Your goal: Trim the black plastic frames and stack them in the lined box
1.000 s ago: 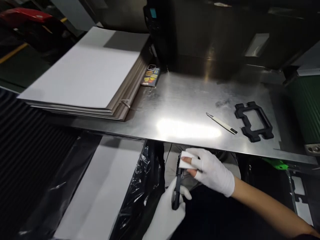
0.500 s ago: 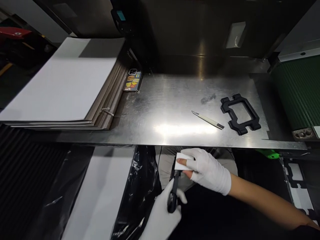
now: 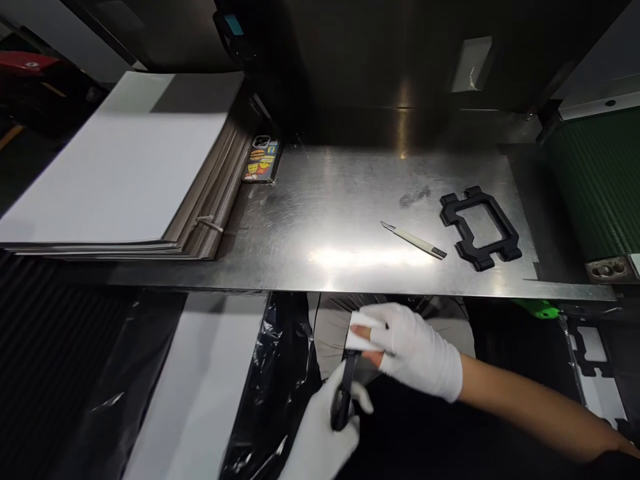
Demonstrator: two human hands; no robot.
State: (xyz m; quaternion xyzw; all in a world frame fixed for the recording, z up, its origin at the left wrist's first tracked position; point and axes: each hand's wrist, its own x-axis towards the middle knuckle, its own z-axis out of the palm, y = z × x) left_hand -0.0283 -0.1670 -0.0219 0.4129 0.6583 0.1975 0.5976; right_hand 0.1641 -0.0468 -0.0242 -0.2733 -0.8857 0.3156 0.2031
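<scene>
My left hand (image 3: 327, 423), in a white glove, is closed around a black frame-shaped part (image 3: 345, 393) that I see nearly edge-on below the table's front edge. My right hand (image 3: 410, 347) wears a white glove with bare fingertips showing. It pinches a small white pad (image 3: 357, 331) against the top end of the black part. On the metal table lie a similar black frame (image 3: 506, 235), flat, and a craft knife (image 3: 413, 241) with a pale handle, its blade pointing left.
A tall stack of white sheets (image 3: 125, 153) fills the table's left side. Beside it lies a phone (image 3: 261, 160) in a patterned case. A green ribbed belt (image 3: 595, 187) stands at the right. Below left is a white board (image 3: 200, 373) among black plastic; more black frames (image 3: 593, 347) lie lower right.
My right hand and the white pad have shifted slightly down and left along the black part. My left hand has moved a little left, still holding it. The view has shifted slightly.
</scene>
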